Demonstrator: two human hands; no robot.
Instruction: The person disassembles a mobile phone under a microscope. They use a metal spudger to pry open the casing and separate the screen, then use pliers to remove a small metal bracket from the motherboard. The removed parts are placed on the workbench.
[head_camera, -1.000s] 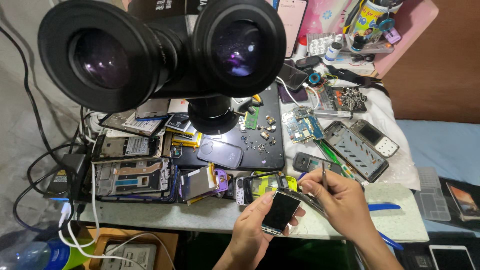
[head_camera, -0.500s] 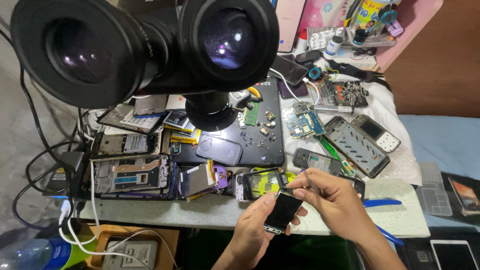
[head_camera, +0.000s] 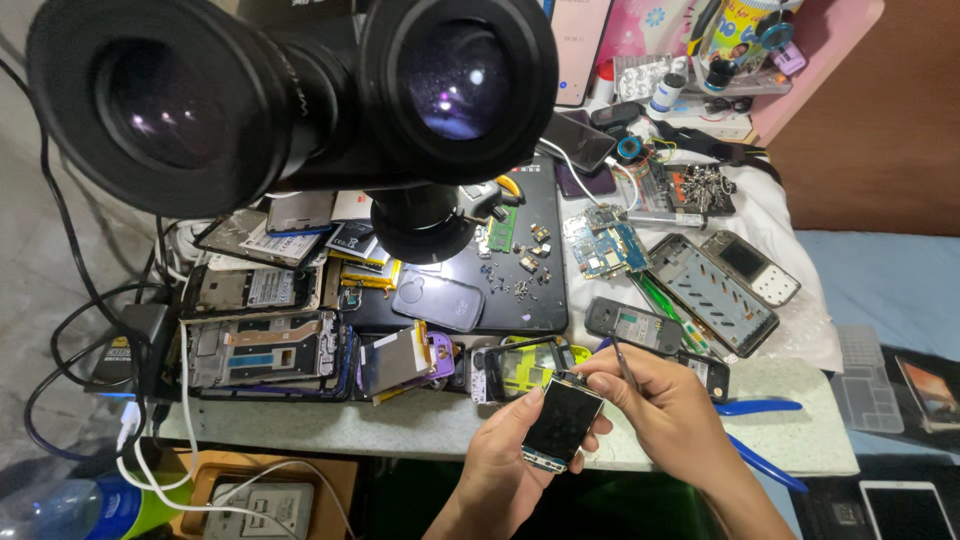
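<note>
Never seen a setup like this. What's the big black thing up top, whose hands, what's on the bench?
There is no robot here: one camera worn on a person's head looks down at their own two bare hands. The big black thing is a stereo microscope, seen close from the eyepiece side. The left hand holds a small phone part with a dark screen. The right hand pinches thin metal tweezers beside that part's top edge. On the pale bench lie opened phone frames, a black work mat with tiny loose parts, blue circuit boards, and blue-handled pliers.
</note>
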